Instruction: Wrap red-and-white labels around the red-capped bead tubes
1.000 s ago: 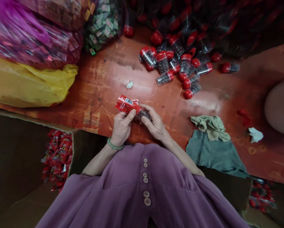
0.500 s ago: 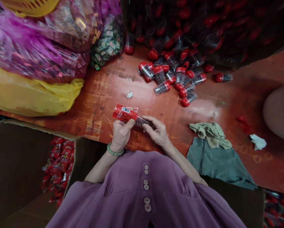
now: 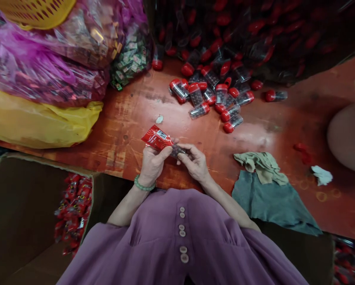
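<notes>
My left hand (image 3: 152, 162) grips a red printed wrapper sleeve (image 3: 156, 138) with a barcode, its free end pointing up-left. My right hand (image 3: 195, 161) pinches a small clear tube of dark beads (image 3: 177, 150) whose end sits inside the sleeve. Both hands meet just above the near edge of the red-brown table (image 3: 130, 114). A green bead bracelet (image 3: 144, 184) circles my left wrist. Beyond the hands lies a heap of clear tubes with red caps (image 3: 213, 95).
Pink, clear and yellow bags (image 3: 44, 118) of goods pile at the left under a yellow basket (image 3: 35, 12). A cardboard box (image 3: 23, 206) at lower left holds several red wrapped pieces (image 3: 72, 208). Grey and beige cloths (image 3: 269, 190) lie at the right, by a pale rounded object (image 3: 348, 136).
The red sleeve has tilted up-left and slid further over the tube, so less clear tube shows. Both hands stay together at the table edge; the view has shifted slightly.
</notes>
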A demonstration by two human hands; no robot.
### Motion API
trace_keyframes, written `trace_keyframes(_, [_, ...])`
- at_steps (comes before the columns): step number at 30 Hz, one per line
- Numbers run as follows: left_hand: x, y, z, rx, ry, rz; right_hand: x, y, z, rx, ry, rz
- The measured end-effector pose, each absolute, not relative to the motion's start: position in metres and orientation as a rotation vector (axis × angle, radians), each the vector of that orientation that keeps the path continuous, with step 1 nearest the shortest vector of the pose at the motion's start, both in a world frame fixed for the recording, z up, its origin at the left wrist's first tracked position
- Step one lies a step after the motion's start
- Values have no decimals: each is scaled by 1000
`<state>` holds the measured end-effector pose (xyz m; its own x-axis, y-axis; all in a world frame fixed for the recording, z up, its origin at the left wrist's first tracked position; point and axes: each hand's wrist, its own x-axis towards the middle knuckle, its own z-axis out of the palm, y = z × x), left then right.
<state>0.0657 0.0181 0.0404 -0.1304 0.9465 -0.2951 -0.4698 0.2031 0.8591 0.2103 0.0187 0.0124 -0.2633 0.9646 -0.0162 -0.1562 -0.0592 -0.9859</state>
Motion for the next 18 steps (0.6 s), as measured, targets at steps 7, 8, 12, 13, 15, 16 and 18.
trace_keyframes(7, [82,17,36,400,1094,1421,199,13,9,-1047,-1198,1408])
trace_keyframes(8, [85,16,35,392,1096,1405,198,11,8,-1056,-1177,1398])
trace_keyframes(12, [87,15,34,417,1090,1345,194,11,6,-1055,-1110,1470])
trace_keyframes(13, [85,16,34,429,1076,1359,194,13,6,-1051,-1094,1496])
trace_keyframes(15, [81,17,34,443,1047,1421,196,15,8,-1047,-1070,1531])
trace_keyframes(16, [79,18,34,448,1044,1453,197,17,9,-1046,-1069,1546])
trace_keyframes(18, [76,19,33,450,1065,1488,199,18,10,-1038,-1072,1567])
